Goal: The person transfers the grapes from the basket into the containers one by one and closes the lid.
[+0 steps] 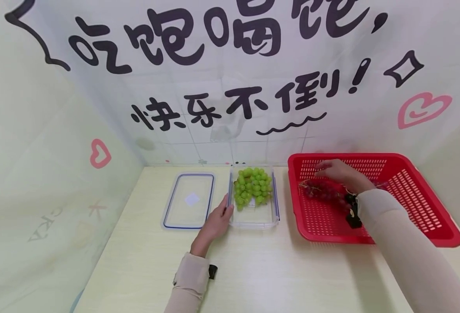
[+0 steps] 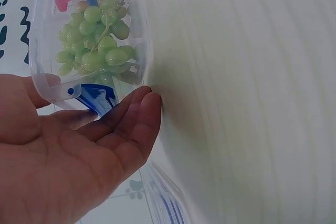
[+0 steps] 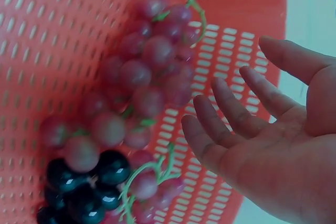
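At centre-left of the frame, a clear lid (image 1: 183, 213) with a blue seal lies flat on the pale table (image 1: 261, 269), apart from the box and leaving its top uncovered. Beside it, the person's left hand (image 1: 216, 222) lightly grasps the near left corner of the clear box (image 1: 253, 215), thumb and fingers to either side of a blue latch (image 2: 97, 97), presumably to steady it. Green grapes (image 1: 252, 184) sit in the box's far part, at mid-frame, with bare floor nearer the person. At right stands a red basket (image 1: 331, 238), its holes probably meant for draining. Red grapes (image 1: 324, 192) and black grapes (image 3: 86, 198) lie in it. The right hand (image 1: 341, 172) hovers just beside the red ones, its fingers loose, parted and holding nothing, apparently positioned for reaching them.
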### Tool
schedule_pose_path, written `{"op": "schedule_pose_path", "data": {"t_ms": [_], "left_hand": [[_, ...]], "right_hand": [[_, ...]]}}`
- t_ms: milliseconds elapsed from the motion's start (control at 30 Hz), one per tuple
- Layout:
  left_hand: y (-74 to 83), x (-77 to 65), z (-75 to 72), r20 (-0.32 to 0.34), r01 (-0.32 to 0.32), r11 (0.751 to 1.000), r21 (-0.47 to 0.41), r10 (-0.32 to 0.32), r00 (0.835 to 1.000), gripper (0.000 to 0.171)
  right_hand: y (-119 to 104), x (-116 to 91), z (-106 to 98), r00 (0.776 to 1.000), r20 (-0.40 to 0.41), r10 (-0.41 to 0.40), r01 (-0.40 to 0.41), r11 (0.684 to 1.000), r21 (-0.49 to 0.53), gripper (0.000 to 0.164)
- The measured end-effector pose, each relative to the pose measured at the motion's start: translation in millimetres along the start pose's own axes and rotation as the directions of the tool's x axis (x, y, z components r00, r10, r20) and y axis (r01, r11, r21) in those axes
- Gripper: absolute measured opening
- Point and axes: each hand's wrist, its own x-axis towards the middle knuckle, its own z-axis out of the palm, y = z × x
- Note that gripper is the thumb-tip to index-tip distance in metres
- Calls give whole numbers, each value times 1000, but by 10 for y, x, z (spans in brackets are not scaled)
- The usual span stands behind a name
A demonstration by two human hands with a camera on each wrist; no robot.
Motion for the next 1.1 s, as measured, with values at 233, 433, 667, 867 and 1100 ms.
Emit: {"op": "schedule_pose_path", "data": {"t_ms": [233,433,667,867,1100], "left_hand": [[-9,-3,-3,-8,8,1000,-24,-8,1000,59],[-10,3,13,7,6,1000,-22,-6,1000,59],[5,-12,-7,18,-2,999,-42,3,1000,60],[9,-15,-9,20,-8,999,-44,8,1000,60],[-3,-6,-3,21,-11,999,-48,12,1000,60]], "right_hand": [[190,67,-3,998,56,35,-35,999,7,61],[269,66,25,991,115,62,-65,998,22,67],[265,88,56,989,114,94,-95,995,4,60],[270,98,104,993,108,44,-38,998,-59,55],[255,93,137,985,113,128,-118,989,-91,51]]}}
